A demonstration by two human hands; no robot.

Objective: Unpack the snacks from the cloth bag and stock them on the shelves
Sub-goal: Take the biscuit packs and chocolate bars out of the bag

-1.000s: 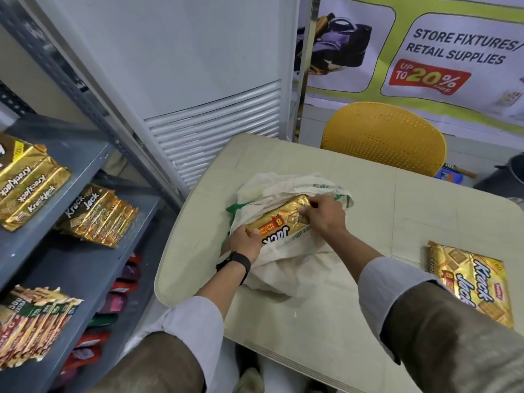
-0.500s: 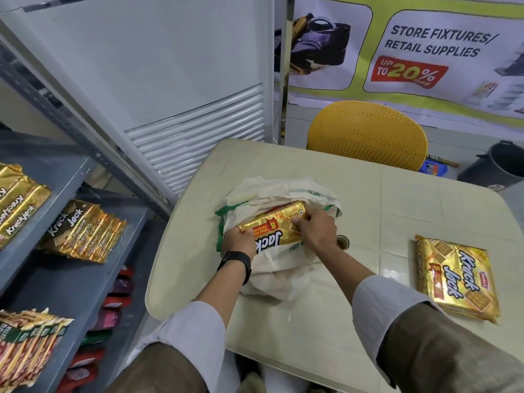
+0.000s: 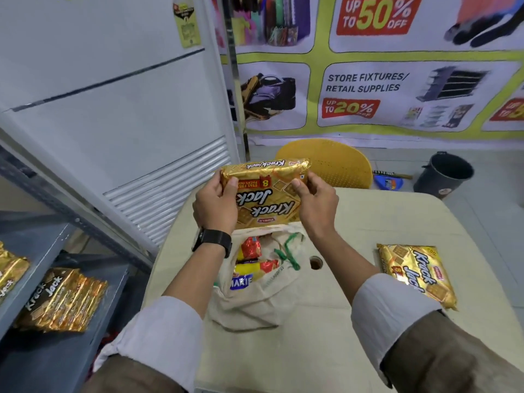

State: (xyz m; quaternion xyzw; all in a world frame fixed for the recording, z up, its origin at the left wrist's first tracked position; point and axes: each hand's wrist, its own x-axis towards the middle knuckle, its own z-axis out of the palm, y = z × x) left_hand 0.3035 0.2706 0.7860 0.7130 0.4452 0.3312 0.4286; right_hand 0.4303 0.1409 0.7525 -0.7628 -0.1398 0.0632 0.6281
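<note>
A gold Krack Jack pack (image 3: 266, 191) is held up in the air above the cloth bag (image 3: 263, 296), upside down to me. My left hand (image 3: 215, 205) grips its left end and my right hand (image 3: 314, 205) grips its right end. The beige cloth bag lies open on the table (image 3: 354, 321), with red, yellow and blue snack packs (image 3: 249, 265) showing inside. A second Krack Jack pack (image 3: 416, 276) lies flat on the table to the right. The grey shelves (image 3: 42, 245) at the left hold more Krack Jack packs (image 3: 62, 302).
A white cabinet unit (image 3: 113, 109) stands behind the shelves. A yellow chair (image 3: 331, 163) sits at the table's far side, a black bucket (image 3: 445, 174) on the floor beyond. A small round hole (image 3: 316, 262) is in the tabletop beside the bag.
Both hands have pulled the Krack Jack pack out of the bag and lifted it up. The bag now gapes open and shows other packs. The camera view tilted upward.
</note>
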